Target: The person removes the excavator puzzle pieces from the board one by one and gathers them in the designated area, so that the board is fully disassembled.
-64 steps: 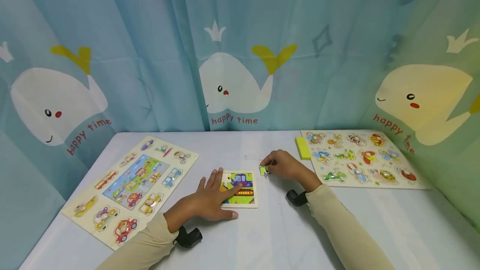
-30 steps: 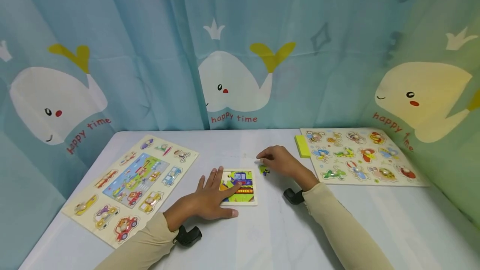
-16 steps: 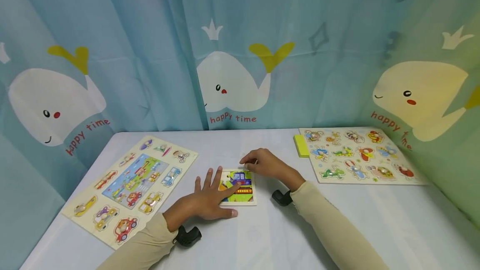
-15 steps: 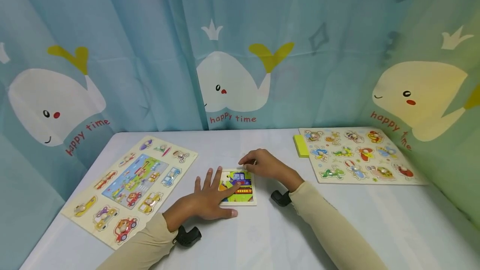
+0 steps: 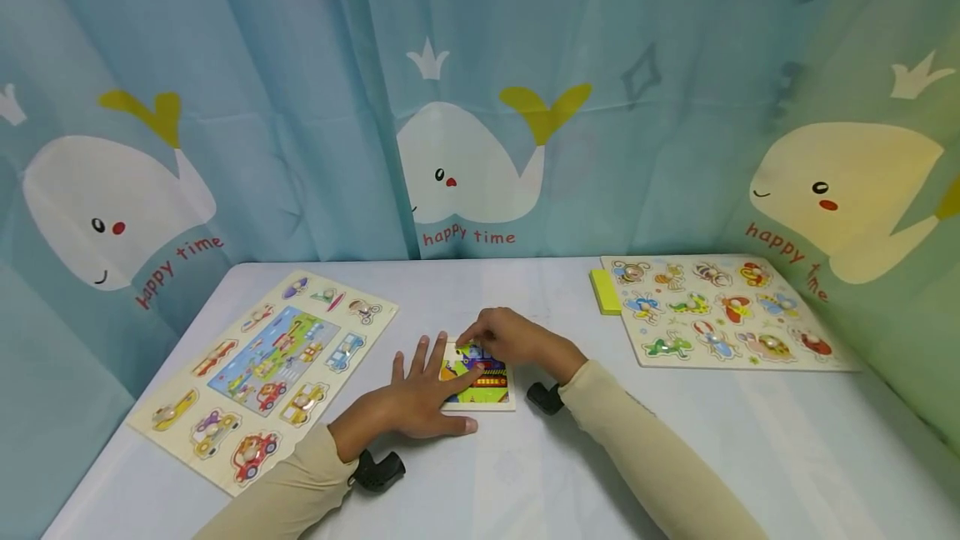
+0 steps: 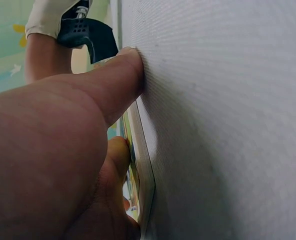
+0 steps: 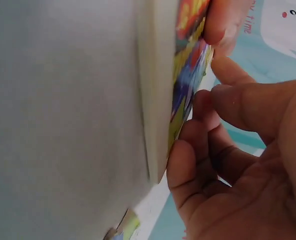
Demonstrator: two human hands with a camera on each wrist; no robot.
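A small square jigsaw puzzle (image 5: 491, 394) in a pale wooden frame lies on the table; its picture shows a purple and orange truck on green. My left hand (image 5: 420, 398) lies spread with fingers across its left side, thumb on the table below. From the upper right, my right hand (image 5: 513, 338) reaches over the top edge, fingers curled and tips close together at the picture's upper part. They pinch a small puzzle piece, mostly hidden by the fingers. In the right wrist view the fingertips meet the picture, and another puzzle piece (image 7: 129, 225) lies on the table beyond the frame.
A peg puzzle board with vehicles (image 5: 232, 440) lies tilted on the left. At the right back lies an insect peg board (image 5: 697, 361), with a yellow block (image 5: 605, 292) against its left edge. A whale-print curtain (image 5: 315, 148) stands behind the table.
My right hand has moved left from the loose pieces beside the frame to the puzzle's upper edge, then down over the picture. My left hand has stayed in place.
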